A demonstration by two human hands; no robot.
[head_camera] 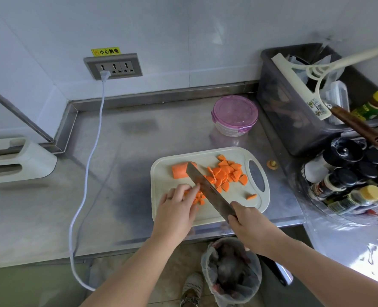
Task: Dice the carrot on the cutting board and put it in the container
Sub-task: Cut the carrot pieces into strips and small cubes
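On the counter (128, 173), my left hand (177, 207) curls over a little bunch of carrot strips (196, 196) and holds them down near the front of the cutting board (239, 202). I should tuck those fingertips back from the blade. Just behind sits a big carrot chunk (180, 170), not cut yet. The knife (208, 189) slants across the board, right beside my fingers, so I want short, slow, even chops. Cut carrot pieces (226, 176) lie piled to the right. The container (234, 115) waits at the back with its lid on. My right hand (247, 224) grips the knife handle tight.
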